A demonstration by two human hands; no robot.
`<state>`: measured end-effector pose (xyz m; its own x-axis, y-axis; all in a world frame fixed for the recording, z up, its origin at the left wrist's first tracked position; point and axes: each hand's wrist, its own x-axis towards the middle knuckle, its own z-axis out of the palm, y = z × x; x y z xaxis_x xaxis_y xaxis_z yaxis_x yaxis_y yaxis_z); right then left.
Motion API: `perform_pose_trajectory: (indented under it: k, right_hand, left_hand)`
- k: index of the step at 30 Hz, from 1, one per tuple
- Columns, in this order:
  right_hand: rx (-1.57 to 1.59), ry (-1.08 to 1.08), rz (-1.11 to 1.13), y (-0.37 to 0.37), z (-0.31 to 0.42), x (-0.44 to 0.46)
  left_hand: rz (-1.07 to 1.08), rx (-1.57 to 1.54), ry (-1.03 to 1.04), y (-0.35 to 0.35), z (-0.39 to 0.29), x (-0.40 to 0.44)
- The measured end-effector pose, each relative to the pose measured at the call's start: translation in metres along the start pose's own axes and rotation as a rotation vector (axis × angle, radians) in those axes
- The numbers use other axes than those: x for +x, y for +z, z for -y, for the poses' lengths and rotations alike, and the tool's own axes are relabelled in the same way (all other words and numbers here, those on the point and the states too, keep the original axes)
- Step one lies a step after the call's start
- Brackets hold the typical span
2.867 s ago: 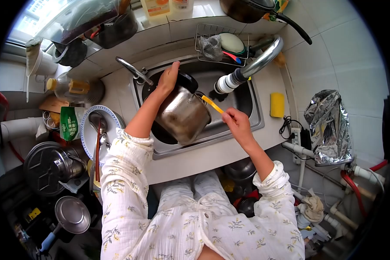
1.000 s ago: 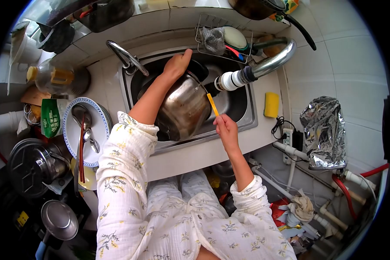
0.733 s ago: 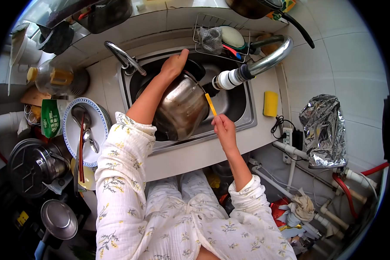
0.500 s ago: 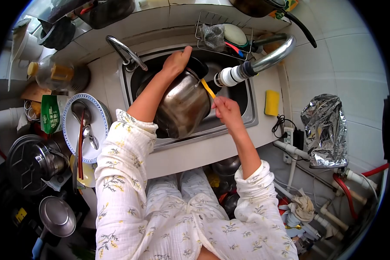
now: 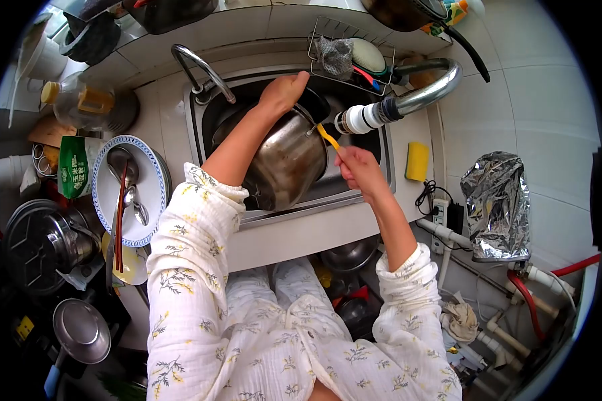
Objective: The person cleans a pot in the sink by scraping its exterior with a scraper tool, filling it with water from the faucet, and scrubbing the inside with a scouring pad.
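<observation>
The metal pot (image 5: pixel 284 164) lies tilted inside the sink (image 5: pixel 314 208), in its left part, with the rim turned to the right. The left hand (image 5: pixel 282 93) is at the upper side of the pot; its fingers are mostly hidden, so one cannot tell how they are closed. The right hand (image 5: pixel 362 172) pinches a thin yellow stick (image 5: pixel 328 137), whose far end is at the pot's rim. Between this rim and the right wall of the sink, a part of the basin floor can be seen. The white-ended tap (image 5: pixel 364 119) comes over this room, just beyond the stick. In front, a strip of counter (image 5: pixel 301 239) separates the sink from the person. One second ago, the right hand was lower, near the front edge; now it is further in, and the stick meets a higher part of the rim.
</observation>
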<state>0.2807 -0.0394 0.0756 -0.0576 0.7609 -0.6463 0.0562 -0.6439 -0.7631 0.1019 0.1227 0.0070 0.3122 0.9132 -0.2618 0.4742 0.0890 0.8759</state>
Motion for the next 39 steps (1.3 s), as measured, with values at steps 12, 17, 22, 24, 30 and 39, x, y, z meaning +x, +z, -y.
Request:
perform_pose_trajectory:
  k: [12, 17, 22, 24, 30, 39]
  right_hand:
    - [0.08, 0.056, 0.089, -0.002, 0.011, 0.016]
    - [0.245, 0.133, 0.051, 0.0, -0.024, -0.02]
    - [0.254, 0.039, 0.0, 0.006, -0.045, -0.03]
    - [0.276, -0.008, 0.001, 0.012, -0.047, -0.027]
    - [0.352, -0.149, -0.064, 0.042, -0.05, -0.004]
    - [0.141, -0.244, -0.192, 0.049, -0.064, -0.01]
  left_hand:
    - [-0.015, -0.005, 0.021, 0.006, 0.0, 0.002]
    - [-0.108, -0.039, 0.037, 0.005, 0.01, 0.004]
    - [-0.008, -0.069, -0.026, -0.006, 0.011, 0.004]
    - [0.007, -0.055, -0.026, -0.007, 0.013, 0.005]
    - [0.028, -0.055, -0.025, -0.004, 0.01, 0.005]
    - [0.081, -0.054, -0.084, -0.006, 0.007, 0.006]
